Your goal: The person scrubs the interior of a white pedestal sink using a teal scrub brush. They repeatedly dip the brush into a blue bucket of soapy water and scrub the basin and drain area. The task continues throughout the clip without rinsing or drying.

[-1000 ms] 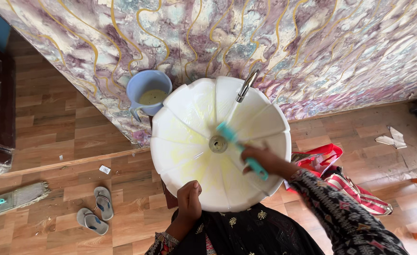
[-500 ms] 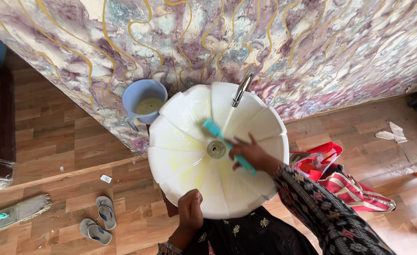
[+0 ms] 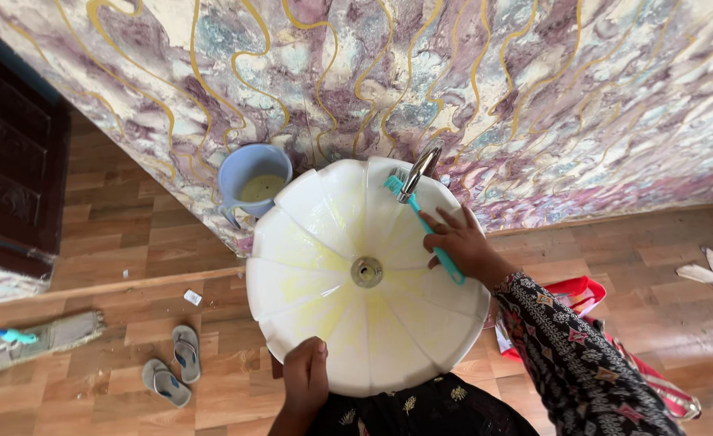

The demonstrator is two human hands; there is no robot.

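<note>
Floor here is brown wood-look plank flooring (image 3: pixel 114 242). Sitting right on it: a pair of grey flip-flop sandals (image 3: pixel 176 365) side by side, a flat grey mop head (image 3: pixel 45 337) with a teal handle off to the left, a small white scrap (image 3: pixel 192 297), and some torn pale paper pieces (image 3: pixel 712 268) over by the right edge.

Bare hands; right arm (image 3: pixel 582 355) in long black sleeve, pale floral print; black garment, gold motifs

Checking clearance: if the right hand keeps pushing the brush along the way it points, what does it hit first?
Probably the tap: the right hand aims the teal brush up-left, its bristles right beside the spout. Depth is unclear; the sink back rim comes next.
</note>
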